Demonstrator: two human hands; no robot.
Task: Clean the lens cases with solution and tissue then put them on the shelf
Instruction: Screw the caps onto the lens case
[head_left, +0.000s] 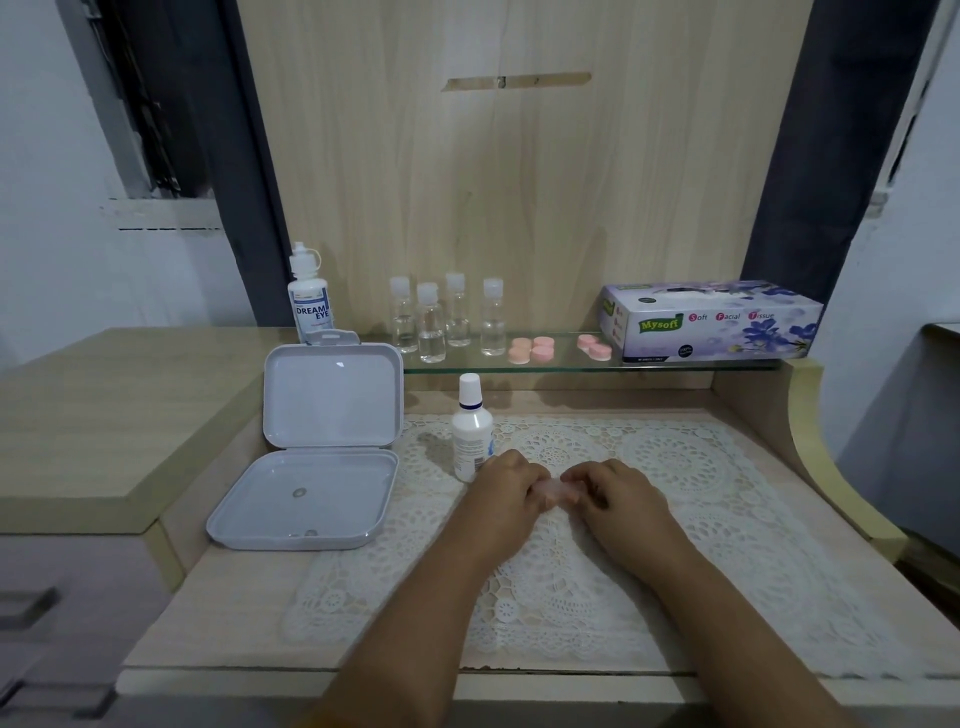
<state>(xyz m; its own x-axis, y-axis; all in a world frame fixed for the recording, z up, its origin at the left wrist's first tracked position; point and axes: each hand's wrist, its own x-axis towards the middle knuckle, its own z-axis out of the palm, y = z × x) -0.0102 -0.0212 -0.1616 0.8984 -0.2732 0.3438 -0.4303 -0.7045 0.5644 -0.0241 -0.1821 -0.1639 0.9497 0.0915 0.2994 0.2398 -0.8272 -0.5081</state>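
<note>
Both hands meet over the middle of the lace mat (701, 467) on the desk (234, 597), working one small pale pink lens case (555, 489) between them. Principal risk: the case is small and probably slick if wetted, so a twist or wipe with uneven pressure could pop it out of the fingers and send it skidding toward the front edge of the desk. Second risk: the small white solution bottle (471, 431) stands upright just beside the left hand (506, 491), near the back left corner of the mat; an outward sweep of that wrist would likely tip it. Grip, left hand: fingers curled inward, pinching the left end of the case. Grip, right hand (613, 496): fingers likewise curled and closed on the right end. The case is almost wholly covered by the fingertips, so whether it is open, capped or wrapped in tissue cannot be told (no tissue is plainly visible). Other cases, in pink and peach, already lie on the glass shelf (727, 365) along the back edge of the desk, between four small clear bottles (447, 319) and the tissue box (711, 322) at the right end. A taller solution bottle (310, 296) stands at the shelf's left end. An open grey box (322, 441) sits at the desk's left side, well apart from the hands.
</note>
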